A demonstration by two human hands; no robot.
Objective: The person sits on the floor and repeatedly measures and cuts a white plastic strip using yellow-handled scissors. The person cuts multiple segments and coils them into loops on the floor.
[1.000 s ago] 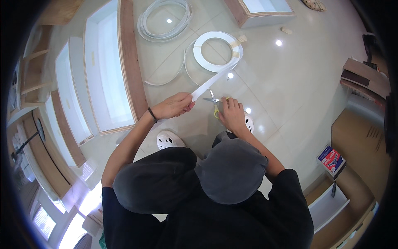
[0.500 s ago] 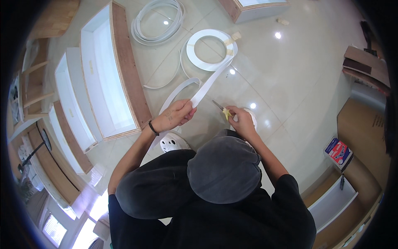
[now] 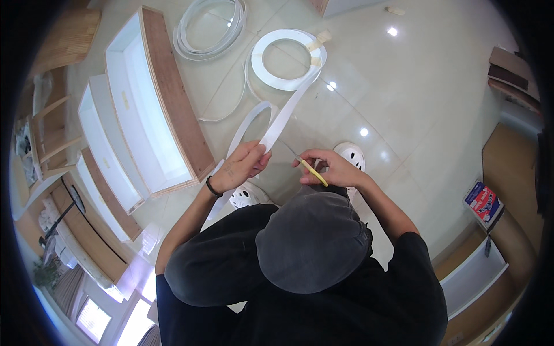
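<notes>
A long white edging strip [image 3: 281,122] runs from a flat white roll [image 3: 260,64] on the floor into my left hand [image 3: 245,163]. My left fingers and thumb pinch the strip, and its other length loops back and hangs down past my wrist. In my right hand [image 3: 332,168] is a pair of yellow-handled scissors [image 3: 312,171], seen nearly edge-on. Their thin metal blades point up and left, close to the strip beside my left fingertips; whether they touch it I cannot tell.
A looser coil of white strip [image 3: 180,36] lies beyond the roll. White-lined wooden boxes [image 3: 173,86] stand at the left. To the right are a cardboard sheet [image 3: 508,167], a red and blue packet [image 3: 483,203] and a white tray-like piece [image 3: 473,271]. My white clogs [image 3: 350,154] rest on the tiles.
My right hand has moved left toward the strip and turned the scissors, so the yellow handle shows lengthwise. My left hand keeps its pinch on the strip. The view has shifted slightly.
</notes>
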